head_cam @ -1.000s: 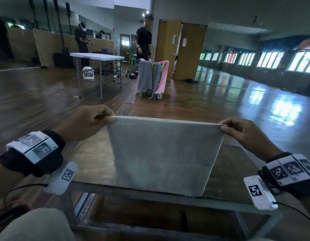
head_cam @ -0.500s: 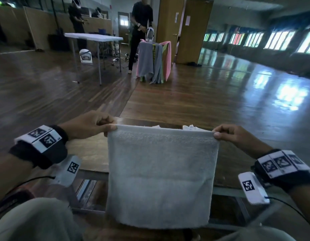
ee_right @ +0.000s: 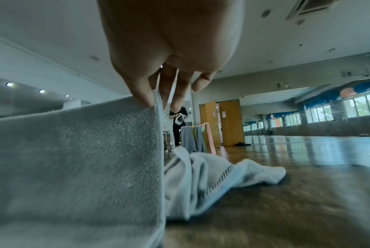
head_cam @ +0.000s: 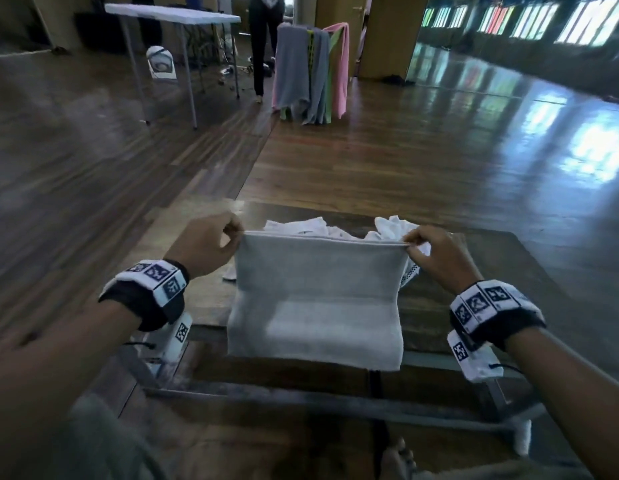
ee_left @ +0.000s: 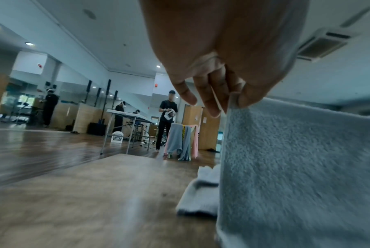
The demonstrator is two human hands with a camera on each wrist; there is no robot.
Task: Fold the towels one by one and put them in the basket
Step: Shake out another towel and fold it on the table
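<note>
Left hand and right hand each pinch a top corner of the towel; soft, light, limp cloth, best gripped at corners.

Head view looks down over the towel; both wrist views face it close, from opposite sides.
</note>
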